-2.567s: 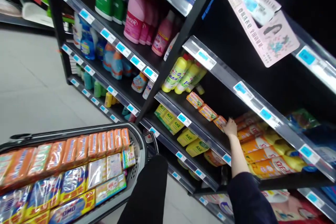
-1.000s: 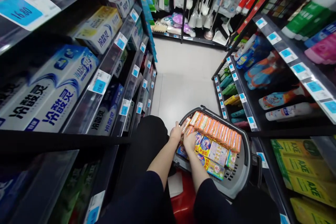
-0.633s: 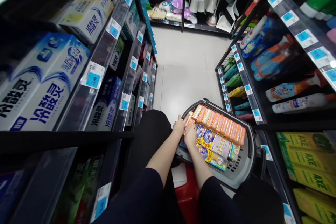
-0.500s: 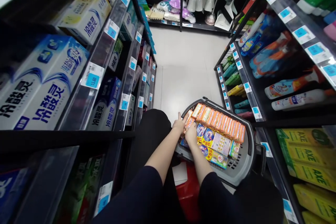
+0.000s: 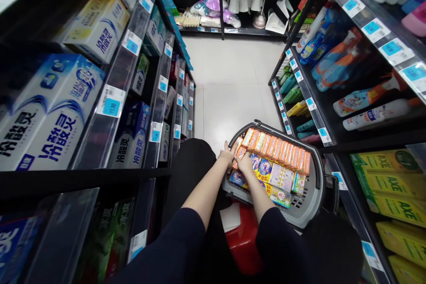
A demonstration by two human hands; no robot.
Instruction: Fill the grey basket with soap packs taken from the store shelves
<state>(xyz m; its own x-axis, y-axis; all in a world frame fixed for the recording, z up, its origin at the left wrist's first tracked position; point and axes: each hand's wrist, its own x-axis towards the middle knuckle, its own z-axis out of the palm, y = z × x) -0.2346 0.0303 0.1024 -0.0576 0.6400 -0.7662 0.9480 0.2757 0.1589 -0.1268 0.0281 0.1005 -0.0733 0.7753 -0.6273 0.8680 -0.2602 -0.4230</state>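
A grey shopping basket [image 5: 311, 204] with a black rim sits tilted before my knees. Inside, a long row of orange-wrapped bars [image 5: 278, 148], which look like soap, runs along the far side. Nearer me lie yellow and blue OMO boxes [image 5: 264, 167]. At the basket's left end my left hand [image 5: 226, 156] grips a few orange-wrapped bars [image 5: 238, 153] from the left, some of its fingers stretched forward. My right hand [image 5: 245, 164] presses the same bars from the right, its fingertips partly hidden.
Toothpaste boxes [image 5: 66, 120] fill the left shelves. On the right shelves are spray bottles [image 5: 366, 100] and yellow AXE packs [image 5: 396, 186]. A red object [image 5: 244, 239] stands between my legs. Pale floor [image 5: 233, 84] stretches to a rack with dustpans [image 5: 278, 22].
The view has shifted slightly. Both hands stay at the basket's left end on the orange-wrapped bars, and a blue OMO box below them shows more clearly now.
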